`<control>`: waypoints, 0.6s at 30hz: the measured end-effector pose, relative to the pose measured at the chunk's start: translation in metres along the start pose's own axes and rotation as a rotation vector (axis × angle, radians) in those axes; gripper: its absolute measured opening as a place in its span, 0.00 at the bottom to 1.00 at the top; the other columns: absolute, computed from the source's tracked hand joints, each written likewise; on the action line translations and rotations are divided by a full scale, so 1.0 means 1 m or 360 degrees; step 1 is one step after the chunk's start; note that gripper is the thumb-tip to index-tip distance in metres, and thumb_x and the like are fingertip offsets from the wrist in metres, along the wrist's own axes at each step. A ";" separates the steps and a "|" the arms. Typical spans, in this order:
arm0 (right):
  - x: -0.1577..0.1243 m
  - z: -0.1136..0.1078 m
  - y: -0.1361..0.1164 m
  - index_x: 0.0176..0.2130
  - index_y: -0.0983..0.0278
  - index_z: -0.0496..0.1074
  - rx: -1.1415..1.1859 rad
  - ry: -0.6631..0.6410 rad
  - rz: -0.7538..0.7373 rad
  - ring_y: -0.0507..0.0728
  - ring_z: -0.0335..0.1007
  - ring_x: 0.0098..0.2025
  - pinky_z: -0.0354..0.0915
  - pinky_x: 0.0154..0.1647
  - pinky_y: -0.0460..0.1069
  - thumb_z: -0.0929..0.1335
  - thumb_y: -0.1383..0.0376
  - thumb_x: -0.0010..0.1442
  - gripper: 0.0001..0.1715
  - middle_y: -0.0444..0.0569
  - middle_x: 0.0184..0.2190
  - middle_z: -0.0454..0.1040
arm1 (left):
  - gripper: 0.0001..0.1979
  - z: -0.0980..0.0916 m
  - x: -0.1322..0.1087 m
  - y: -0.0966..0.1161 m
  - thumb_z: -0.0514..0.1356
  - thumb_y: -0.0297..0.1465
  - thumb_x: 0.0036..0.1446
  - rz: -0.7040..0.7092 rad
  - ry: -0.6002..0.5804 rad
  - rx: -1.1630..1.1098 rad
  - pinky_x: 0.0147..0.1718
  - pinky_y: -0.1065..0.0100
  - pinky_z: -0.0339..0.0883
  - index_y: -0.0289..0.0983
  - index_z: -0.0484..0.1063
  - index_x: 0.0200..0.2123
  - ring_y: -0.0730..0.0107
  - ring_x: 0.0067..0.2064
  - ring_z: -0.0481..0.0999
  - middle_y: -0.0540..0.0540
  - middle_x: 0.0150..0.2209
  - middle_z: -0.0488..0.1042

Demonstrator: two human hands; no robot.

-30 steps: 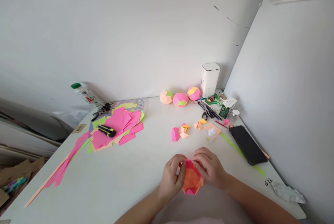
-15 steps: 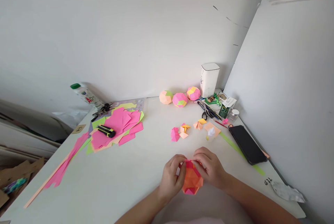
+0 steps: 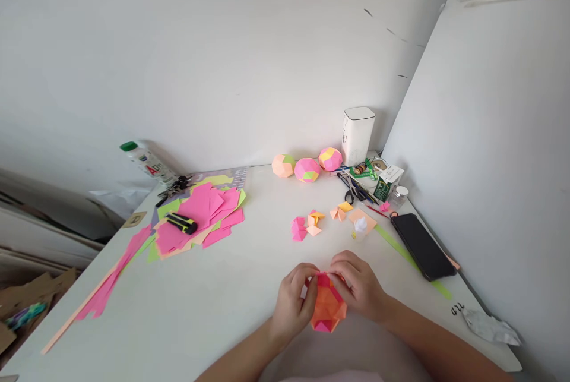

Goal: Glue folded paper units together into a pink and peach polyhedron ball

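Note:
A partly built ball of folded orange and pink paper point(image 3: 328, 305) hangs between my two hands near the table's front edge, its hollow inside facing me. My left hand point(image 3: 296, 299) pinches its upper left rim between thumb and forefinger. On the upper right rim, my right hand point(image 3: 358, 287) is closed in the same kind of pinch. The fingertips nearly meet at the top. Beyond the hands lie a pink folded paper piece point(image 3: 298, 229), some orange and peach folded pieces point(image 3: 314, 223) and another folded peach piece point(image 3: 341, 211).
Three finished paper balls point(image 3: 307, 170) sit by the wall beside a white box-shaped container point(image 3: 357, 135). Pink sheets point(image 3: 196, 212) with a utility knife point(image 3: 180, 223) on top lie left. Scissors point(image 3: 350, 196), a small jar point(image 3: 398, 198) and a phone point(image 3: 423, 246) are right.

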State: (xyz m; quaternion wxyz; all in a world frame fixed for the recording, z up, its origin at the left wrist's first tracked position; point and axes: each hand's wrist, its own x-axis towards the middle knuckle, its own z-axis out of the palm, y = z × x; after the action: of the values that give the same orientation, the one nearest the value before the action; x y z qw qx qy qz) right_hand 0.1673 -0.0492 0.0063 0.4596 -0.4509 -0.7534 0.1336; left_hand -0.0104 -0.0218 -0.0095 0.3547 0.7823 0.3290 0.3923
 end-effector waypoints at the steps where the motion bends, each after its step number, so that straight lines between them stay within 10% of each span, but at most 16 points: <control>1: 0.000 0.000 0.000 0.36 0.60 0.66 -0.0001 0.0003 -0.0004 0.56 0.67 0.33 0.67 0.31 0.49 0.61 0.71 0.61 0.07 0.49 0.30 0.70 | 0.07 0.000 0.000 0.000 0.48 0.25 0.61 0.0003 -0.0002 0.0000 0.31 0.67 0.68 0.38 0.64 0.37 0.70 0.34 0.72 0.44 0.34 0.71; 18: -0.001 0.001 0.001 0.43 0.62 0.61 -0.0044 0.0026 -0.0038 0.56 0.65 0.34 0.67 0.31 0.51 0.65 0.70 0.58 0.12 0.49 0.32 0.68 | 0.13 -0.002 0.000 -0.002 0.50 0.19 0.57 0.0250 0.0185 0.0107 0.36 0.67 0.71 0.39 0.64 0.42 0.69 0.40 0.74 0.43 0.39 0.72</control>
State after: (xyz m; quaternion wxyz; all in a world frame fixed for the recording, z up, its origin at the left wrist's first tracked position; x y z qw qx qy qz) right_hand 0.1674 -0.0494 0.0047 0.4609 -0.4493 -0.7568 0.1139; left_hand -0.0127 -0.0198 -0.0100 0.2767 0.7930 0.2995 0.4525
